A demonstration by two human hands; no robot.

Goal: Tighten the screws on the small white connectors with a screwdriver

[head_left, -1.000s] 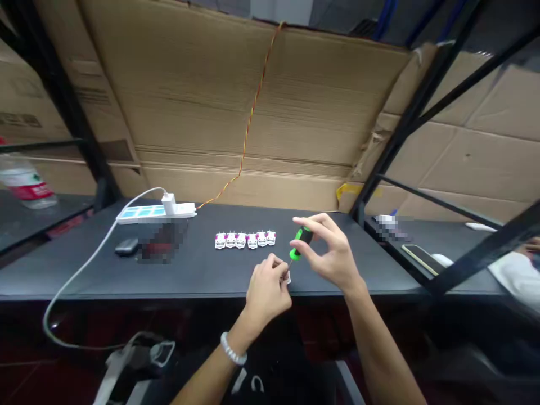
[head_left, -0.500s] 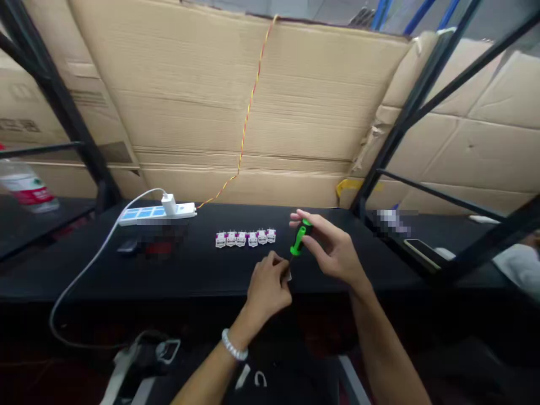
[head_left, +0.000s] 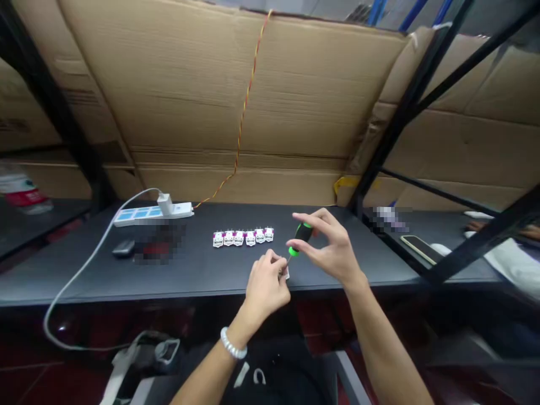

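My left hand (head_left: 266,286) is closed near the front edge of the dark table, pinching a small white piece (head_left: 287,273) that its fingers mostly cover. The black and green screwdriver (head_left: 302,233) is tilted, its shaft reaching down to that piece. Around its handle are the thumb and fingers of my right hand (head_left: 331,244). Behind my left hand lies a row of several small white parts with purple bits (head_left: 239,238).
A white power strip (head_left: 182,210) with a plug and cable lies at the back left, near a small dark object (head_left: 124,248). Black metal frames (head_left: 390,132) flank the table. Cardboard (head_left: 198,84) stands behind. A phone (head_left: 422,249) lies at right.
The fingers of my right hand have shifted on the screwdriver handle, which has turned to show more black. My left hand has stayed nearly still. The view has moved slightly and the table looks brighter.
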